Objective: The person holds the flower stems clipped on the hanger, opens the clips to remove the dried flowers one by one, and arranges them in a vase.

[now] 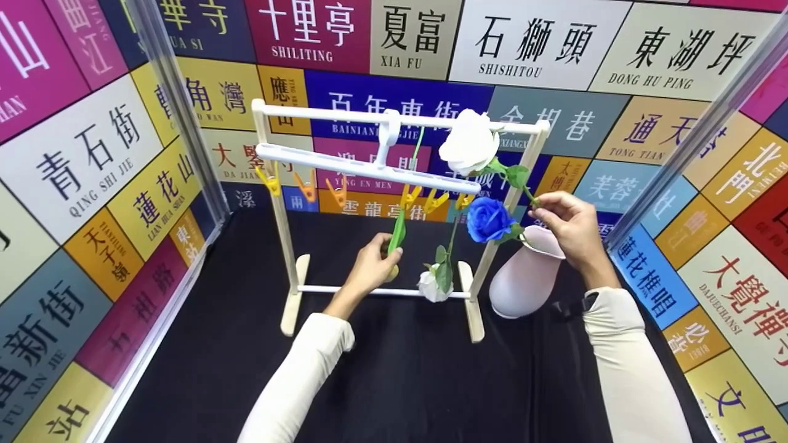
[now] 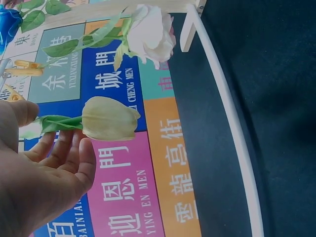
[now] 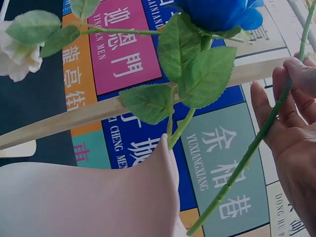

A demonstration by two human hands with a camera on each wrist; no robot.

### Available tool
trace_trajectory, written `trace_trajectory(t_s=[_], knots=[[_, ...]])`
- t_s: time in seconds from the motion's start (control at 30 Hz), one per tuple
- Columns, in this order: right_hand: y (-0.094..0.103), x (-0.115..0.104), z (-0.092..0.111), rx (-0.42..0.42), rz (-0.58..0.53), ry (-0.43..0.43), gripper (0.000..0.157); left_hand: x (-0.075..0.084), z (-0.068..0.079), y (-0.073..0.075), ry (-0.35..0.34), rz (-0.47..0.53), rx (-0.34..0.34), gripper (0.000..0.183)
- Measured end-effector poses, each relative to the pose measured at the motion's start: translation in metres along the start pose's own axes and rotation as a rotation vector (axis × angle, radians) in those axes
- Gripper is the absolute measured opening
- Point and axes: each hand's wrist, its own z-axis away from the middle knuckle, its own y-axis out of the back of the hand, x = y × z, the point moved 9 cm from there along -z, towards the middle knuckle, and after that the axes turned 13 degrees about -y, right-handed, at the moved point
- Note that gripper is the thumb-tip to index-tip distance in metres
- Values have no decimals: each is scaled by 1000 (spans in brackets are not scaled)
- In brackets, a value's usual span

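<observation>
In the head view my right hand (image 1: 569,224) pinches the stem of a white rose (image 1: 470,141), whose bloom overlaps the rack's top bar. The cut end of this green stem (image 3: 247,158) points down beside the vase rim in the right wrist view. A blue rose (image 1: 489,220) stands in the tilted pale pink vase (image 1: 523,280), leaning over its mouth. My left hand (image 1: 374,264) holds a cream tulip (image 2: 111,118) by its green stem and leaf, bloom downward, under the clips. Beside it a second white rose (image 1: 436,284) hangs upside down from a clip.
A wooden rack (image 1: 280,234) with a white crossbar stands on the black cloth (image 1: 394,381). From it hangs a white hanger (image 1: 363,169) bearing several yellow and orange clips (image 1: 305,187). Panels with printed signs (image 1: 535,43) enclose the back and sides.
</observation>
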Motion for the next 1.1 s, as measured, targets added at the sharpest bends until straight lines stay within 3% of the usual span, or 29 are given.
trace_trajectory(t_s=[0.23,1.1], knots=[[3,12,-4,0,-20,-10,15,0,0,1,5,-4,-3,30],[15,62,-9,11,97,-120,19,1,1,6,5,-16,-15,31]])
